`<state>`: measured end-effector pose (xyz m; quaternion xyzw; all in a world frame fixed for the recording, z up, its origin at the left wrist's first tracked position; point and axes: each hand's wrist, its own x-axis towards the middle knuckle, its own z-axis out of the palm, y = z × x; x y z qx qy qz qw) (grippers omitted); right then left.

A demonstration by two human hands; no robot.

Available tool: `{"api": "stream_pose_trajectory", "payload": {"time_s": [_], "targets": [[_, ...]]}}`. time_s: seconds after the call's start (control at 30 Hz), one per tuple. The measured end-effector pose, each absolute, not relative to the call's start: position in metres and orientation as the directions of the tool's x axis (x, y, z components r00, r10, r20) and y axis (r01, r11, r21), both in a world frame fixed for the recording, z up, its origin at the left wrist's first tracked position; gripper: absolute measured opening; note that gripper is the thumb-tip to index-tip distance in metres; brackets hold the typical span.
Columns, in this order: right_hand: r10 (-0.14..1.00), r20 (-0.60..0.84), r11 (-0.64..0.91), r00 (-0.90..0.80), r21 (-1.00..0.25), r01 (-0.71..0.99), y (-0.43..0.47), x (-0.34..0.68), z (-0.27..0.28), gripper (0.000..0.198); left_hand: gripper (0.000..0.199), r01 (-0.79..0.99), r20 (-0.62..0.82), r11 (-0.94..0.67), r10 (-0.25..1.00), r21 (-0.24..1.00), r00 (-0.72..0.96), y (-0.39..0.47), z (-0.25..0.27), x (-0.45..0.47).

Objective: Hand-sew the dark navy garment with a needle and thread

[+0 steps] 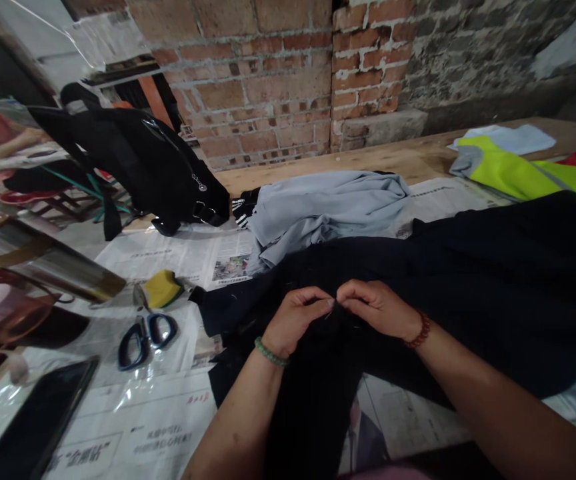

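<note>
You have both hands over the dark cloth, which lies spread in front of you across newspaper sheets on the worktop. Your left hand has its thumb and forefinger pinched together above the cloth, and a thin sliver shows at the fingertips, too fine to identify. Your right hand is pinched too, its fingertips just beside those of your left; you cannot tell from this view what sits between them. A green bracelet circles your left wrist, a reddish-brown one your right.

To the left of the dark cloth you have blue-handled scissors and, just past their blades, a yellow block. Farther left of the cloth lies a metal flask; left of it and nearer to you, a dark phone. Directly beyond the cloth is a crumpled grey garment, with a black bag beyond the cloth's left end and a yellow-green garment behind its right part. A brick wall stands beyond the cloth, and far to its left you can see another person's arm.
</note>
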<state>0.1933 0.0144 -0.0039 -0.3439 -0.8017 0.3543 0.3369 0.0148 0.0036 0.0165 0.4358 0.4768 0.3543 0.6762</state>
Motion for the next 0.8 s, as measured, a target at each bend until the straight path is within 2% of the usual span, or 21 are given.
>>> {"api": "stream_pose_trajectory", "payload": {"time_s": [0.17,0.27,0.33,0.4,0.47,0.53,0.6,0.67,0.8], "targets": [[0.781,0.372,0.587,-0.501,-0.710,0.388,0.016,0.190,-0.008,0.015,0.013,-0.113,-0.345,0.381,0.905,0.918,0.248,0.006,0.014,0.016],[0.832,0.480,0.553,-0.278,-0.678,0.484,0.020,0.191,-0.011,0.022,0.013,-0.176,-0.380,0.409,0.908,0.895,0.177,0.006,0.011,0.018],[0.803,0.574,0.574,-0.161,-0.671,0.470,0.020,0.193,-0.010,0.022,0.013,-0.202,-0.398,0.419,0.907,0.885,0.138,0.006,0.009,0.018],[0.743,0.643,0.650,-0.184,-0.631,0.423,0.016,0.192,-0.007,0.020,0.012,-0.210,-0.400,0.414,0.910,0.886,0.110,0.006,0.008,0.019],[0.700,0.660,0.708,-0.272,-0.590,0.389,0.010,0.189,-0.005,0.028,0.011,-0.214,-0.384,0.393,0.919,0.894,0.086,0.006,0.009,0.019],[0.702,0.626,0.711,-0.340,-0.583,0.395,0.006,0.185,-0.004,0.038,0.010,-0.224,-0.363,0.368,0.930,0.902,0.063,0.006,0.009,0.019],[0.749,0.567,0.663,-0.344,-0.625,0.413,0.006,0.183,-0.006,0.035,0.010,-0.238,-0.360,0.362,0.932,0.901,0.052,0.007,0.010,0.019],[0.825,0.486,0.564,-0.289,-0.731,0.384,0.008,0.183,-0.009,0.027,0.010,-0.249,-0.371,0.371,0.927,0.895,0.048,0.007,0.010,0.018],[0.955,0.231,0.252,-0.188,-0.963,0.096,0.017,0.189,-0.010,0.023,0.010,-0.253,-0.398,0.404,0.914,0.879,0.079,0.007,0.012,0.018]]}}
